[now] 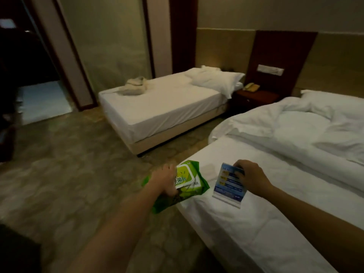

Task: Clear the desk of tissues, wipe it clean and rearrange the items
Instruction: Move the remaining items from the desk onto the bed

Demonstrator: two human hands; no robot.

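Note:
My left hand (164, 181) grips a green pack of wet wipes (189, 180) with a yellow-green lid, at the corner of the near bed (256, 223). The pack hangs partly over the bed's edge. My right hand (249, 177) holds the top of a blue-and-white sign card in a clear stand (229, 183). The stand's base rests upright on the white sheet, just right of the pack. No desk is in view.
A crumpled white duvet (295, 131) covers the near bed's far half. A second bed (163, 103) with pillows and a bundle of cloth stands beyond. Between the beds is a nightstand with a phone (251, 87). Patterned carpet (69, 164) spreads to the left toward a doorway.

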